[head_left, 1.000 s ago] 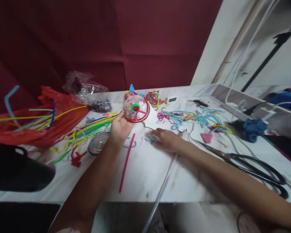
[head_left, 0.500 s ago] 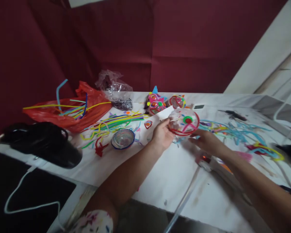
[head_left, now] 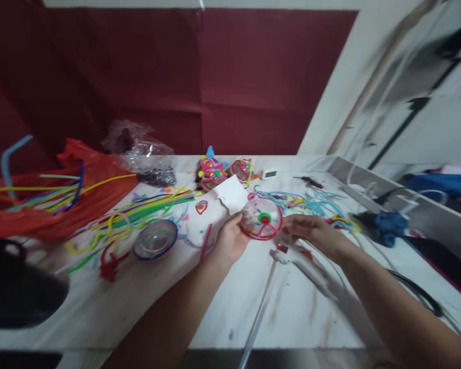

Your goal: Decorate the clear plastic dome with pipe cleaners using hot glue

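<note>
My left hand [head_left: 232, 238] grips the left edge of a clear plastic bowl [head_left: 253, 212], turned with its rounded outside up. Red pipe cleaner runs along the bowl's rim, and a green ring with a red centre sits on its side. At the right rim is my right hand [head_left: 311, 233], fingers stretched toward the bowl; blur hides whether they touch it. Below the hands lies a white tool with a small red light [head_left: 282, 248], resembling a glue gun. Another clear bowl [head_left: 155, 240], edged in blue, stands left on the white table [head_left: 215, 318].
A red plastic bag [head_left: 100, 169] with pipe cleaners lies left, near a black object [head_left: 19, 287]. Decorated figures [head_left: 212, 174] and a small white display [head_left: 269, 175] stand at the back. Blue pipe cleaners [head_left: 326, 197] spread right. White paper [head_left: 232, 195] lies behind the bowl.
The view has swung right, so the table's things appear farther left. My left hand still grips the bowl. My right hand has risen from below the bowl to its right rim.
</note>
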